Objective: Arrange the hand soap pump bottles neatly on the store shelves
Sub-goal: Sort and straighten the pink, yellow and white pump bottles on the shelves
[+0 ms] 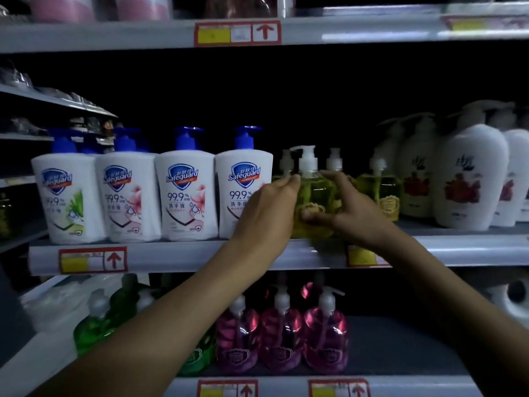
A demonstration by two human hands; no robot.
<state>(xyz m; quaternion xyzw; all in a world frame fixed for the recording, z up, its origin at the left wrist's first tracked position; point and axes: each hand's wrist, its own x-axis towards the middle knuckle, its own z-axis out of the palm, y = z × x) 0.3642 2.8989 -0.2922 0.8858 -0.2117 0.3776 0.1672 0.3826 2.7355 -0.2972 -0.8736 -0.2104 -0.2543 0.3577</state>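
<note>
Head view, middle shelf (183,255), and we start at the far left with four white soap bottles (126,196) with blue pumps lined up in a tidy row, labels facing out. Just right of the last one, the left hand (266,207) is up at the shelf, fingers curled against the left shoulder of the yellow bottle (310,196), a clear pump bottle of yellow-green liquid standing upright near the shelf's front edge. The right hand (347,213) is on its other side, thumb pressed low across the front label, fingers reaching around the upper right. So both hands are closed on that one bottle, clasping it between them. Two more white pump heads poke up close behind it, and another yellow-green bottle (380,193) stands just to the right; the light is dim back there, so how those are lined up is hard to say. Further right, tall white bottles with red labels (469,179) fill the end of the shelf. Down on the shelf below, green bottles (91,325) sit at the left, and three pink bottles (282,336) stand side by side beneath the forearms.
</note>
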